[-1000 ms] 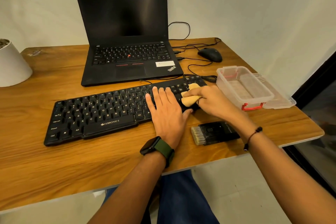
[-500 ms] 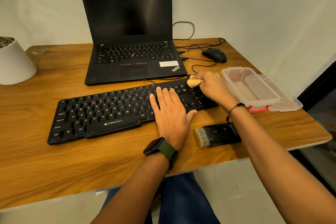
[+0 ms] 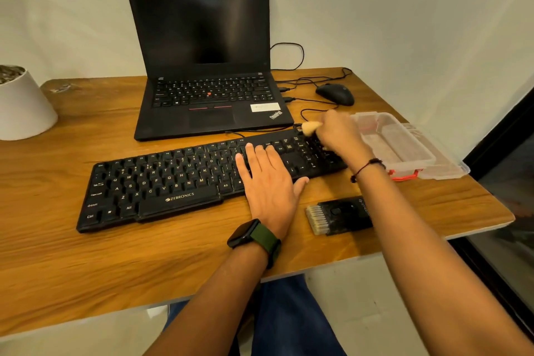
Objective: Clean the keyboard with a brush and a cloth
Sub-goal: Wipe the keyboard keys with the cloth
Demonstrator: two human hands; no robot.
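Box [image 3: 404, 150] of clear plastic at the desk's [image 3: 72, 254] right edge, red latch in front, lid under it; contents unclear. Keyboard [image 3: 173, 179] black, white legends, slanted in front of the laptop [image 3: 202, 66]. Left hand [image 3: 267, 185] flat, fingers straight, pressing the keys right of centre. Right hand [image 3: 339, 131] blurred, curled around a tan cloth [image 3: 311, 126] at the keyboard's far right corner; a second ago lower, mid-numpad. Brush [image 3: 338, 215] lying on the desk just beside the keyboard's near edge, unmoved.

Matt black plastic keyboard [image 3: 185, 179] — woodgrain desk [image 3: 86, 263]
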